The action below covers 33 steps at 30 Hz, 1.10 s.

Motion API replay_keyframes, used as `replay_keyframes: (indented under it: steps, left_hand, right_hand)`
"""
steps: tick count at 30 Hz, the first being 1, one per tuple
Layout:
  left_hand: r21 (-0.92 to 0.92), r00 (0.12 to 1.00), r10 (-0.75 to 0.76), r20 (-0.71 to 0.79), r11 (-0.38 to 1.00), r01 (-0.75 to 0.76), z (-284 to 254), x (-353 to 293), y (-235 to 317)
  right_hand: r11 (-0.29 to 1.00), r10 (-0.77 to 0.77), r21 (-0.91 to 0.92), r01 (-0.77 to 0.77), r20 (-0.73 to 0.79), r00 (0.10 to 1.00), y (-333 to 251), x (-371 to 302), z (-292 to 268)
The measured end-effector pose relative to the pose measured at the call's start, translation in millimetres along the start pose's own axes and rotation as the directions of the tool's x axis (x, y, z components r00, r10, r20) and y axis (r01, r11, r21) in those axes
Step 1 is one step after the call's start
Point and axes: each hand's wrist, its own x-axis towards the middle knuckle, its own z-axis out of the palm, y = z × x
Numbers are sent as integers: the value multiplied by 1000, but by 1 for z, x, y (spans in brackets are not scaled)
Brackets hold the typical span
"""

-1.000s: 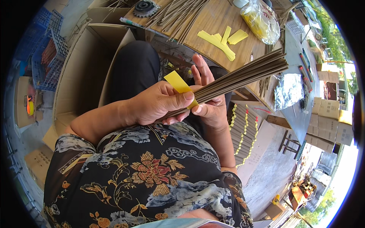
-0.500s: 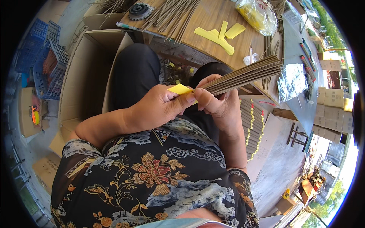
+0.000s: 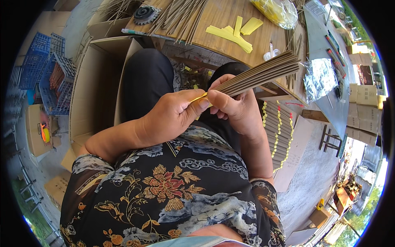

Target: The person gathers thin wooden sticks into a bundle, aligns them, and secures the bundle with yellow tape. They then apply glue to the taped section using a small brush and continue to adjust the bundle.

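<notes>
A bundle of thin brown incense sticks (image 3: 263, 73) slants up to the right from my right hand (image 3: 234, 101), whose thumb and fingers close round its lower end. At that end a yellow paper strip (image 3: 201, 97) is pinched between the thumb and forefinger of my left hand (image 3: 175, 115). Both thumbs nearly meet over the strip, and part of it is hidden under the fingers. On the wooden table (image 3: 218, 18) ahead lie loose yellow paper strips (image 3: 230, 37) and a spread of loose sticks (image 3: 181, 18).
An open cardboard box (image 3: 96, 82) stands left of my legs, with blue plastic crates (image 3: 39, 61) beyond. Yellow-banded bundles (image 3: 277, 136) lie at my right. A round dark metal coil (image 3: 146, 15), a clear plastic bag (image 3: 277, 12) and a foil-like sheet (image 3: 320, 78) rest on the tables.
The yellow strip's free end, which stuck up above my left hand, now lies folded low against the bundle's end. The bundle has shifted slightly left, and the view has moved a little.
</notes>
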Motion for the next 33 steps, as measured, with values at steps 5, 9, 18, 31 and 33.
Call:
replay_keyframes:
  steps: [5, 9, 18, 31, 33]
  left_hand:
    - [-30, 990, -137, 33, 990, 138, -1, 0, -2]
    - [91, 1000, -13, -25, 996, 15, 1, 1, -2]
    - [349, 959, 276, -71, 907, -235, 1, 5, -13]
    - [561, 894, 448, 1, 740, -371, -2, 6, -15]
    - [572, 892, 452, 16, 727, -379, -2, 6, -15]
  right_hand:
    - [998, 52, 22, -51, -21, 998, 1, -1, 1]
    - [999, -37, 35, 39, -49, 998, 10, 3, 3]
    - [997, -50, 57, 55, -85, 995, 10, 4, 5]
    - [994, -103, 13, 104, -90, 991, 5, 8, 6]
    - [995, -94, 8, 95, -83, 992, 5, 8, 5]
